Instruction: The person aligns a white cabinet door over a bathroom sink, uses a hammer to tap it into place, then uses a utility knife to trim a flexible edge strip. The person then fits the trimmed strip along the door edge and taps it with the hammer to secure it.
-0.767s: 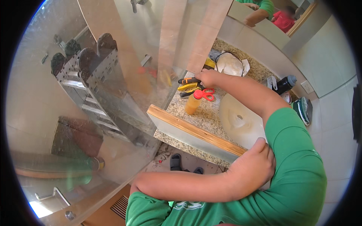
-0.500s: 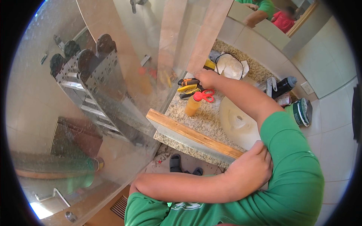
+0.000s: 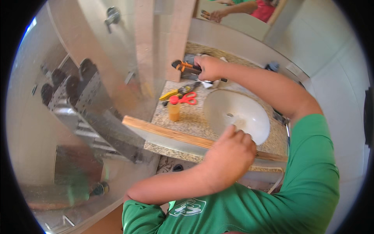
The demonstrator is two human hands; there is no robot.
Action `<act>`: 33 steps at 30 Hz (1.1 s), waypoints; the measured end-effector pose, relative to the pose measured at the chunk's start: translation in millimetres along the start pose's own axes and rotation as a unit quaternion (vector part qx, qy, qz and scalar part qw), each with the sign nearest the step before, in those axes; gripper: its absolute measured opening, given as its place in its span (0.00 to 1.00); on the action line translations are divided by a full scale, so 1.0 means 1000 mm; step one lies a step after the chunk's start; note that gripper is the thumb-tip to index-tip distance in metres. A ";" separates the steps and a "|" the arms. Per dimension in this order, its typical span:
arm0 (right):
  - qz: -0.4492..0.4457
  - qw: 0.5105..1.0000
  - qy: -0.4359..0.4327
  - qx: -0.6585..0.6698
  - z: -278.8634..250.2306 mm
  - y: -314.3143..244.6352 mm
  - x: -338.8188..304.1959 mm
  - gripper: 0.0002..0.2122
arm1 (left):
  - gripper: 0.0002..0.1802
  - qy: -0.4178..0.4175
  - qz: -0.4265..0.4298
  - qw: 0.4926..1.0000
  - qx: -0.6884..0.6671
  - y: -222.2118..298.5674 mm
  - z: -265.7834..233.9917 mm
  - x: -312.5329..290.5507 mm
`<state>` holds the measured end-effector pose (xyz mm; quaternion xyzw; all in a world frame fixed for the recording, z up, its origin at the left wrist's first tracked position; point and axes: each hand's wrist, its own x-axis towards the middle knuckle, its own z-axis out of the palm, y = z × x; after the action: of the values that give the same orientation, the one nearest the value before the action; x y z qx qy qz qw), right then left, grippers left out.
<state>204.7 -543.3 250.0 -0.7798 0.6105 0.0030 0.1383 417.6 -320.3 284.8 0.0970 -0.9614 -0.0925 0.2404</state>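
My right hand point(image 3: 210, 67) is closed around a black-and-orange handled tool point(image 3: 187, 68) above the back left of the granite counter; its exact kind is partly hidden by the fingers. Below it lie yellow-and-black handled pliers point(image 3: 180, 91) and red-handled scissors point(image 3: 188, 98). A small bottle of amber liquid with a red cap point(image 3: 174, 110) stands in front of them. My left hand point(image 3: 232, 153), its fingers curled, hovers over the board point(image 3: 167, 133) with a plywood edge that lies along the counter front. Whatever the left fingers may hold is hidden.
A white oval sink point(image 3: 249, 105) is set in the granite counter point(image 3: 194, 126). Left of me rises a clear glass panel, with a folded metal ladder point(image 3: 93, 113) seen through it. A mirror point(image 3: 233, 17) hangs behind the counter, and a dark-capped bottle point(image 3: 271, 67) stands at the back.
My right hand has lifted the black-and-orange tool off the counter. My left hand has moved away from the right sleeve, out over the board. The view has shifted too.
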 end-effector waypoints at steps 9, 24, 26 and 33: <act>0.020 0.929 0.208 0.305 -0.175 -0.003 -0.329 0.32 | 0.12 -0.081 0.015 0.997 -0.011 0.013 0.004 0.033; 0.058 0.655 0.565 0.498 0.051 0.012 -0.709 0.46 | 0.13 -0.155 0.009 0.987 -0.028 0.126 0.062 0.120; 0.039 0.642 0.538 0.546 0.102 0.006 -0.716 0.54 | 0.14 -0.147 0.015 0.988 -0.038 0.139 0.072 0.130; 0.314 0.475 0.399 0.719 0.204 -0.017 -0.701 0.38 | 0.18 -0.149 0.024 0.988 -0.015 0.176 0.110 0.153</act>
<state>76.0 172.5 179.0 -0.0799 0.5923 -0.7052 0.3814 207.2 -171.1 296.8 0.0554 -0.9871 -0.1144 0.0978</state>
